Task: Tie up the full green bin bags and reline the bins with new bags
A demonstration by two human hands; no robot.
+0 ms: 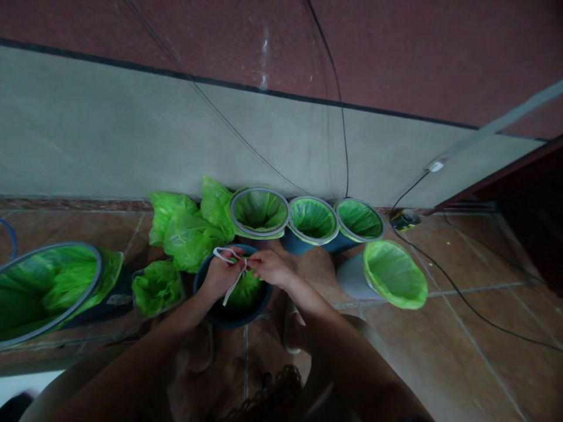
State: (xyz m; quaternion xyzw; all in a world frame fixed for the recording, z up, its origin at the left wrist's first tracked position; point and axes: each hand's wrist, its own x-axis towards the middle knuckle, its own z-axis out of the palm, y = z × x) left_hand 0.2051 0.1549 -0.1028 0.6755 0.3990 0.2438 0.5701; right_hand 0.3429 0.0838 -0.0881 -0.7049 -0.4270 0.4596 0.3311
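In the head view, a round dark blue bin (258, 312) stands on the floor between my feet. Inside it sits a green plastic bag (244, 291), its top gathered together. A white string (230, 291) is around the gathered top, with a loop sticking out at the left and a loose tail hanging down. My left hand (219, 276) pinches the string over the bin's left side. Opposite it, my right hand (271, 268) has its fingers closed on the string near the bag's neck. The exact crossing of the string between the fingertips is too small to tell.
Three lined bins, including one grey-rimmed bin (233, 221), stand along the wall. Filled green bags (189, 234) lie left of them. A small lined bin (181, 288) and a large one (100, 275) are at left. Right are a tilted lined bin (352, 275) and a black cable (444, 272).
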